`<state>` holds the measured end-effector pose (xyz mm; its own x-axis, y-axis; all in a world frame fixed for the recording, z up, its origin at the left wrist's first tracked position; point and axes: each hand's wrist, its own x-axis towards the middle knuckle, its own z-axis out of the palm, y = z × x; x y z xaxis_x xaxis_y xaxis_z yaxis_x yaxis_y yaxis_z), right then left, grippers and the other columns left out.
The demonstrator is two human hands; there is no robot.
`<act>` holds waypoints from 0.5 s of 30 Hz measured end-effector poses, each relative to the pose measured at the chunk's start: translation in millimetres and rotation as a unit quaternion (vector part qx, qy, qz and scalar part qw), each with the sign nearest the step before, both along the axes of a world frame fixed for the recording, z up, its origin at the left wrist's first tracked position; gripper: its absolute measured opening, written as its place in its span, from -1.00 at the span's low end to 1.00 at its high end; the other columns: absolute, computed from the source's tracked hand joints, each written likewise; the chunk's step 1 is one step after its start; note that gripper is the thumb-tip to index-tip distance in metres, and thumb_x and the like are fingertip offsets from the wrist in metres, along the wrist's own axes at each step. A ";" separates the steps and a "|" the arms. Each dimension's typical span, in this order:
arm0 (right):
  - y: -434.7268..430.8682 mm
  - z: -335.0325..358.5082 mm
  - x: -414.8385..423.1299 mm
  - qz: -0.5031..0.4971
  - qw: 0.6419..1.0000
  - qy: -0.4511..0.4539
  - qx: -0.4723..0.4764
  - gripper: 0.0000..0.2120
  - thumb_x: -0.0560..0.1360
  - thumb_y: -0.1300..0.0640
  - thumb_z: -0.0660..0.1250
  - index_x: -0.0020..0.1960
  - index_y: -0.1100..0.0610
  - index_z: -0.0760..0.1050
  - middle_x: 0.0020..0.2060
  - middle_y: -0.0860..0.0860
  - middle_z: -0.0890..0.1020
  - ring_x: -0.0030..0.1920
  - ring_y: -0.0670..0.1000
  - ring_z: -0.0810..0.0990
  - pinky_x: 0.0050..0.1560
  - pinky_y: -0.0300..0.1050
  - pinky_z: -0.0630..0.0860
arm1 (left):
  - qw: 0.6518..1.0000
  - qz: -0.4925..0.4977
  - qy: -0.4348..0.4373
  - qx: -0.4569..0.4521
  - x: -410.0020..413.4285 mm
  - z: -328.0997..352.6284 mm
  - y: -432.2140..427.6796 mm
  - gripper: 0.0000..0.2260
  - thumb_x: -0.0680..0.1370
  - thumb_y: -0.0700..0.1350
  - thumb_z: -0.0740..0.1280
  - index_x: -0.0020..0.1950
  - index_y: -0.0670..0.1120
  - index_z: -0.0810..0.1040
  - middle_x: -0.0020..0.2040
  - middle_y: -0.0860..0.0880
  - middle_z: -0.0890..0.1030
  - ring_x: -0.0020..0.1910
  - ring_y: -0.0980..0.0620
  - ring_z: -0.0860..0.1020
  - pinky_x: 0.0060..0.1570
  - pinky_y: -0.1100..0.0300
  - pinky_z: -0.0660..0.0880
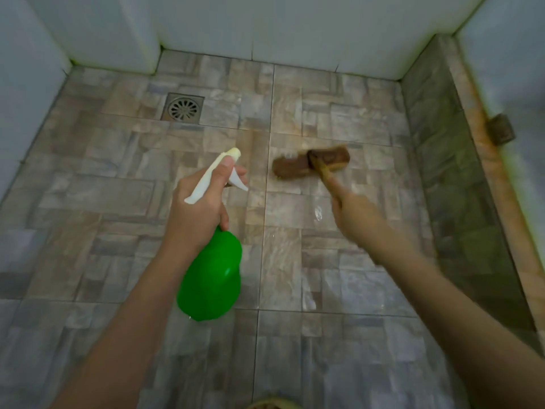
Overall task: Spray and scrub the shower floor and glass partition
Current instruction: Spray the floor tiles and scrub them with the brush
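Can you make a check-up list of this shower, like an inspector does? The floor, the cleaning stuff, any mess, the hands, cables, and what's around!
Surface: tiled floor, with a shiny wet patch near the middle.
Job's things: green spray bottle held above the floor; brown brush down at the floor, blurred.
Clutter: a yellowish thing at the bottom edge, too cut off to tell.
Hands: left hand grips the spray bottle's top; right hand holds the brush's handle.
Cables: nothing seen.
Surroundings: drain at back left; pale walls; tiled curb on the right, a bracket above it.
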<state>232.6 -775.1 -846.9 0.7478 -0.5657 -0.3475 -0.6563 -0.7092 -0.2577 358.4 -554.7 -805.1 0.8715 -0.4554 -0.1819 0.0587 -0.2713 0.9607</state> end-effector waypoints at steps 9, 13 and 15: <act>-97.2 -10.9 126.3 -0.016 0.999 -0.039 -0.021 -0.40 0.62 0.18 -0.02 0.51 -0.34 -0.05 -0.11 0.16 0.51 -0.37 0.06 0.47 -0.52 -0.17 0.37 | 0.999 0.004 0.013 -0.033 19.2 4.9 -26.8 -0.69 0.65 0.20 0.23 -0.23 0.42 0.65 -0.12 0.01 0.73 -0.53 -0.01 0.48 -0.36 0.11 0.45; -69.7 -1.3 47.1 -0.021 1.000 -0.006 -0.016 -0.46 0.65 0.12 0.04 0.53 -0.25 -0.02 -0.33 0.08 0.52 -0.45 0.02 0.47 -0.55 -0.20 0.30 | 0.999 -0.007 0.031 -0.042 37.8 0.1 -25.7 -0.74 0.55 0.30 0.20 -0.18 0.39 0.66 -0.01 -0.29 0.69 -0.46 -0.10 0.50 -0.35 0.06 0.45; -59.6 -9.2 32.6 -0.028 1.000 0.002 -0.002 -0.46 0.65 0.10 0.06 0.54 -0.22 -0.04 -0.37 0.08 0.52 -0.47 0.04 0.48 -0.56 -0.15 0.37 | 0.998 -0.010 0.038 -0.039 44.6 -2.9 -25.2 -0.74 0.54 0.30 0.19 -0.19 0.40 0.65 -0.02 -0.24 0.70 -0.53 -0.02 0.46 -0.36 0.10 0.44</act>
<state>265.2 -834.7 -856.1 0.7141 -0.6078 -0.3475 -0.6954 -0.6729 -0.2522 403.0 -579.9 -807.9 0.8470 -0.4882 -0.2105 0.1277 -0.1975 0.9720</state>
